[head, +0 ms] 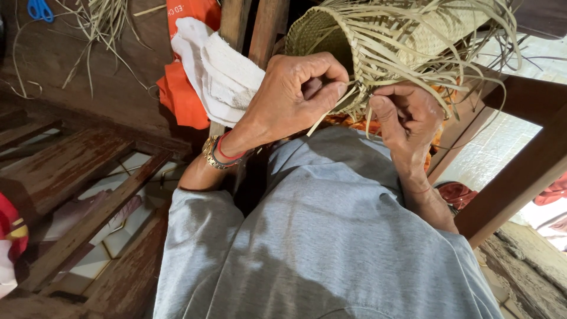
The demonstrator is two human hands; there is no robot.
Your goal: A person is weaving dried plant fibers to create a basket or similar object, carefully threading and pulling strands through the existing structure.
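You have daylight entering from the right: the pale floor there glares almost to white, detail lost. The left side, around the wooden slats, sits dim and warm. Your grey shirt carries soft, broad shadows in its folds. Focus holds sharp at the centre; the edges bend with wide-angle distortion and go slightly soft in the corners.

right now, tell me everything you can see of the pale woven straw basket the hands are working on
The pale woven straw basket looks plaited from flat, dry, tan-green strips. It lies tilted with its dark open mouth facing left. It is unfinished: long loose strips fan out over its rim. The left hand pinches one strip at the rim; the right hand grips the edge from below. It sits above the person's lap.
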